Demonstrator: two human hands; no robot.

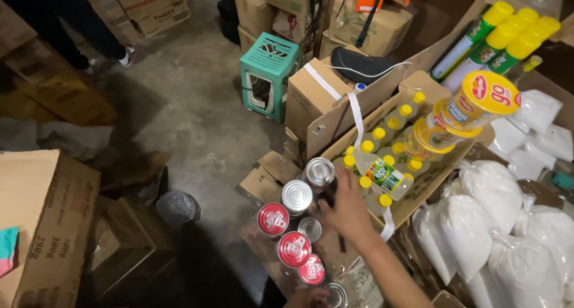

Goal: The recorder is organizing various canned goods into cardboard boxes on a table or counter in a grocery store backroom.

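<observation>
The right hand [347, 209] is reaching among upright tins [297, 195], its grip hidden behind them, so unclear; the left hand [306, 297] is resting its fingers on a low tin [336, 294], steadying it

Dim warehouse light, deep shadows low left, mild motion blur.

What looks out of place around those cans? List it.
One small bottle lies on its side across the upright yellow-capped bottles in the open box. The cans stand upright; the right hand reaches among them. Nothing looks spilled.
</observation>
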